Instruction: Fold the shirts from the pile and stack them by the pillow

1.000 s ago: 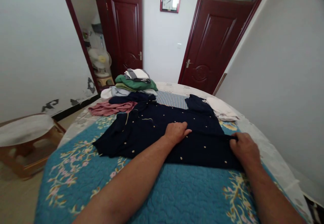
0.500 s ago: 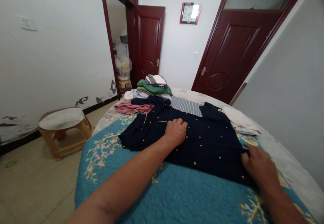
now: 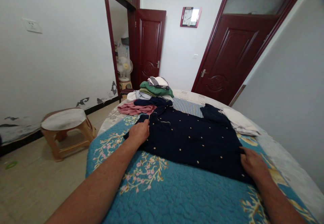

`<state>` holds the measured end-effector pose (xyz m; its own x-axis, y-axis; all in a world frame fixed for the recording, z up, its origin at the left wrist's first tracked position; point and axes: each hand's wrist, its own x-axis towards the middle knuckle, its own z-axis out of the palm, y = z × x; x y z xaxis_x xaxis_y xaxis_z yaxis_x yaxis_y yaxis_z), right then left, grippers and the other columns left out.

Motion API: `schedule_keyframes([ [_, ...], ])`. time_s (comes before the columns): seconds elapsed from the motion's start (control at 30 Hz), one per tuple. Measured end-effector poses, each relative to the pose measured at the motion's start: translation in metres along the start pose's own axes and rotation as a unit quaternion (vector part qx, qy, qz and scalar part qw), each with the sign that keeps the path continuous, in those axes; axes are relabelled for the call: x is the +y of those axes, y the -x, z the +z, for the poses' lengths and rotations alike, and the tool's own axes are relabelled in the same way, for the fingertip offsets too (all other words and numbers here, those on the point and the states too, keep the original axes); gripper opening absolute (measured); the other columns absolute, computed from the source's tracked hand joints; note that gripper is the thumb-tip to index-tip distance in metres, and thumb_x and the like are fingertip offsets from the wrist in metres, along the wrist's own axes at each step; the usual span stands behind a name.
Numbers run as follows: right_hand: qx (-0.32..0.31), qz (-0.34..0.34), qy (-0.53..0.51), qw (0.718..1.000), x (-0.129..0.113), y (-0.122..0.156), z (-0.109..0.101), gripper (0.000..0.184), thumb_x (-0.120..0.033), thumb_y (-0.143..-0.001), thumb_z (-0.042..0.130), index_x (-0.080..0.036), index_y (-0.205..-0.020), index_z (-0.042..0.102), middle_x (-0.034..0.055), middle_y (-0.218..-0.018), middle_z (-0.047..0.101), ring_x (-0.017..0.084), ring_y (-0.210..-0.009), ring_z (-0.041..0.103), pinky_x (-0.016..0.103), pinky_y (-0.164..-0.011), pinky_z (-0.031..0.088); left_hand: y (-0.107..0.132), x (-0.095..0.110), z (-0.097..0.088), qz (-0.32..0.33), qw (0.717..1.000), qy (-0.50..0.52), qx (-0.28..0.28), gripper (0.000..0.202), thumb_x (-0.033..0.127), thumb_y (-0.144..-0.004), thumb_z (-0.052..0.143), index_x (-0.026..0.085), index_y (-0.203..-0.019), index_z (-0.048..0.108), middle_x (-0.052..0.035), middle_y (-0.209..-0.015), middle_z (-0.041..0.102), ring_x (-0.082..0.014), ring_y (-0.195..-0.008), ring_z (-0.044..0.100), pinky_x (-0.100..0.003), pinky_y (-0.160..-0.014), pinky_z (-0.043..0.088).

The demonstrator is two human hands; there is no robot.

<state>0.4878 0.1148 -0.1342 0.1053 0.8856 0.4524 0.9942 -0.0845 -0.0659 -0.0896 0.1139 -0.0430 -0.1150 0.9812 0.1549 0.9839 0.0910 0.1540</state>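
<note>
A dark navy short-sleeved shirt (image 3: 182,139) with small pale motifs and thin yellow piping lies spread on a blue floral quilted cover (image 3: 177,183). My left hand (image 3: 139,132) is closed on the shirt near its sleeve, at the left end, with the fingertips partly hidden. Over at the right end, my right hand (image 3: 254,163) pinches the hem between thumb and fingers. The shirt stays flat between both hands, its near edge running along the quilted cover.
Beyond the shirt stands a pile of folded clothes (image 3: 156,90), with a pink garment (image 3: 136,109) at its foot. A striped cloth (image 3: 187,107), a dark garment (image 3: 212,113) and a white folded cloth (image 3: 239,121) lie behind. A stool (image 3: 64,117) stands on the floor at left.
My left hand has moved left from the middle of the shirt to its sleeve end. My right hand stays at the hem. The yellow-piped part of the shirt has shifted slightly.
</note>
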Motion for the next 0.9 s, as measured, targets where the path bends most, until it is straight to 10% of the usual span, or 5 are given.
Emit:
schedule_keyframes([
  [0.63,0.028,0.028,0.082,0.996,-0.017,-0.003,-0.033,0.043,-0.028,-0.092,0.042,-0.011,-0.119,0.072,0.0193,-0.111,0.071,0.033,-0.103,0.067,0.044,-0.094,0.05,-0.012,-0.006,-0.002,0.072,0.99,0.018,0.122,0.033,0.027,-0.103,0.041,0.017,-0.128,0.061,-0.0133,-0.12,0.063,-0.0272,-0.107,0.062,-0.04,-0.093,0.051],
  [0.77,0.103,-0.072,-0.025,0.992,-0.08,0.004,-0.056,0.043,-0.027,-0.095,0.042,-0.011,-0.127,0.065,0.0198,-0.131,0.065,0.032,-0.128,0.057,0.048,-0.114,0.041,0.008,0.036,-0.002,0.196,0.97,0.06,0.129,0.038,0.027,-0.105,0.036,0.023,-0.135,0.059,-0.0104,-0.131,0.063,-0.0231,-0.122,0.058,-0.038,-0.108,0.045],
  [0.9,0.075,-0.2,-0.177,0.961,-0.201,0.025,-0.059,0.047,-0.027,-0.099,0.041,-0.015,-0.143,0.056,0.017,-0.144,0.059,0.029,-0.143,0.046,0.051,-0.121,0.037,0.032,0.088,0.023,0.328,0.936,0.076,0.1,0.048,0.034,-0.099,0.053,0.024,-0.146,0.053,-0.011,-0.148,0.055,-0.0288,-0.148,0.039,-0.047,-0.122,0.032],
])
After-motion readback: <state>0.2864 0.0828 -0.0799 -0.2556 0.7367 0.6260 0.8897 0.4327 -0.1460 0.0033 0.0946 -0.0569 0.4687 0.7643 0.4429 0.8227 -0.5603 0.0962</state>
